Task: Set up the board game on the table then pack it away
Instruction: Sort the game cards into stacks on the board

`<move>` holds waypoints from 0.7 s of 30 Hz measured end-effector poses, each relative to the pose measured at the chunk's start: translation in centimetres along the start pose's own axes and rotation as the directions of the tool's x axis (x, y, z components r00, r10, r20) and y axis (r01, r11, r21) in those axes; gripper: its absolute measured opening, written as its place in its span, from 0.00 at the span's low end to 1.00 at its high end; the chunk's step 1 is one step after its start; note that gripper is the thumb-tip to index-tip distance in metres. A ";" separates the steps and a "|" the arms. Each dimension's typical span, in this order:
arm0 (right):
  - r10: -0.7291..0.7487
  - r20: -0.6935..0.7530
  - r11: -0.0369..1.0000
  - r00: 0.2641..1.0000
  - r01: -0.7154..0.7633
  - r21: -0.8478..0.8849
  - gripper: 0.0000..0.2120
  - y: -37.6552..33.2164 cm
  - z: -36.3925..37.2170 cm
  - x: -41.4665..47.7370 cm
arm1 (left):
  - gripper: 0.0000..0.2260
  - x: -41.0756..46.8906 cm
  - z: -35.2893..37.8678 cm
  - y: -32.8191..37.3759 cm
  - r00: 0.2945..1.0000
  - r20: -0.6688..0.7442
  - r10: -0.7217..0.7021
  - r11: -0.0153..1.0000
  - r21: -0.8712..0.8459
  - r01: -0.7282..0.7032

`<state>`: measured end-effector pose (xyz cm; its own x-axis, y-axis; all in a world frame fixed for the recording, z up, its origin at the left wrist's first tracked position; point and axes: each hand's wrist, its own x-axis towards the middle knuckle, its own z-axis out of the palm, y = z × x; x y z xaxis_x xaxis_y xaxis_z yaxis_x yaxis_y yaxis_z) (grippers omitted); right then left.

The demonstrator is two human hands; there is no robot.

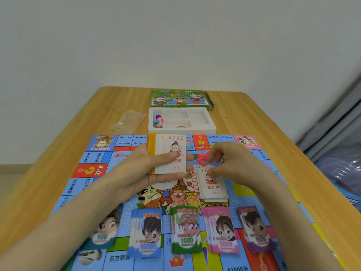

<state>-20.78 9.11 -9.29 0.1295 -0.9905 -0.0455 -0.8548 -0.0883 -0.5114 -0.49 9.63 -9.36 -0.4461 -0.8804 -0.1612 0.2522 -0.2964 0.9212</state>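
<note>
Blue game board (109, 163): lies unfolded and flat across the near half of the table (254, 118), its far edge just short of the white tray (211, 128).
Left hand (144, 169): raised over the board's middle, thumb across the front and fingers curled behind a thick card deck (172, 153), gripping it upright with a red-printed white card facing the camera.
Right hand (230, 163): just right of the deck, fingers curled down with their tips at the red pieces (201, 159) and the thumb at the far end of the card pile (213, 188). The tips are blurred, so I cannot tell whether it pinches a piece, a card or nothing.
Card pile: white cards loosely fanned, lying on the board right of its middle.
Red pieces: a small cluster on the board between the two hands.
Money stacks: five in a row along the board's near side, marked from left to right 100 (103, 231), 10000 (146, 233), 1000 (185, 231), 5000 (222, 231) and 500 (256, 229). The left forearm covers part of the 100 stack.
White tray: on the table beyond the board's far edge, with coloured pawns (158, 120) in its left compartment.
Green box (177, 99): behind the tray at the table's far edge, its right end flap open.
Clear bag (129, 122): flat on the table, left of the tray.
</note>
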 end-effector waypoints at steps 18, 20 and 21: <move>-0.207 -0.209 0.824 0.956 0.285 0.490 0.05 -3.1 1.5 -0.3 | 0.16 -0.2 0.5 0.1 0.997 -0.075 -0.008 0.999 0.033 0.010; -0.191 -0.240 0.831 0.952 0.287 0.477 0.06 -3.1 1.4 -0.3 | 0.16 -0.2 0.6 0.2 0.997 -0.069 -0.026 0.999 -0.045 0.023; -0.185 -0.257 0.838 0.949 0.289 0.462 0.07 -3.1 1.3 -0.3 | 0.16 -0.3 0.7 0.3 0.997 -0.063 -0.036 0.995 -0.091 0.030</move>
<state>-17.47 9.79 -8.81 0.1519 -0.9502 0.2721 -0.4470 -0.3115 -0.8385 -0.85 10.04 -8.83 -0.3995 -0.8909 -0.2160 0.3158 -0.3550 0.8799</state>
